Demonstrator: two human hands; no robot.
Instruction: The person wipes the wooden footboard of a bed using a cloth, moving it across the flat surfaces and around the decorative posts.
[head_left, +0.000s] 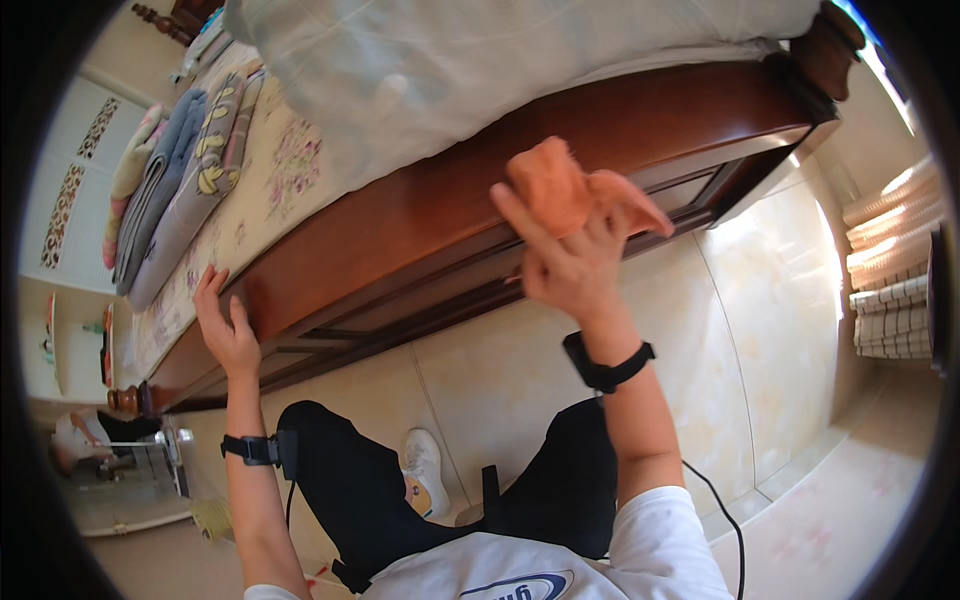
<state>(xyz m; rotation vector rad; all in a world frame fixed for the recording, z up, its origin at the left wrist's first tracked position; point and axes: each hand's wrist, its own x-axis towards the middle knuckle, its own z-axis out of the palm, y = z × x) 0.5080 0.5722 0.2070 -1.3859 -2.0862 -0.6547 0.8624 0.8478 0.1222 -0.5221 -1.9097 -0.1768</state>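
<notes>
In my right hand (574, 262) is a crumpled orange cloth (551, 187), bunched under the fingers with one corner hanging free. That hand is at the reddish-brown wooden rail (420, 217) of a bed; whether the cloth touches the wood I cannot tell. My left hand (227, 330) rests on the same rail farther left, fingers apart and nothing held, its fingertips by the mattress edge. Along the rail lies a floral bedsheet (292, 165), partly covered by a pale quilt (405, 90).
Folded blankets (169, 180) are stacked on the bed at left. Turned wooden posts (825, 49) stand at the bed's corners. Curtains (892, 262) hang at far right. Black cables (727, 517) trail from my wrist straps. Beneath me are floor tiles (675, 322).
</notes>
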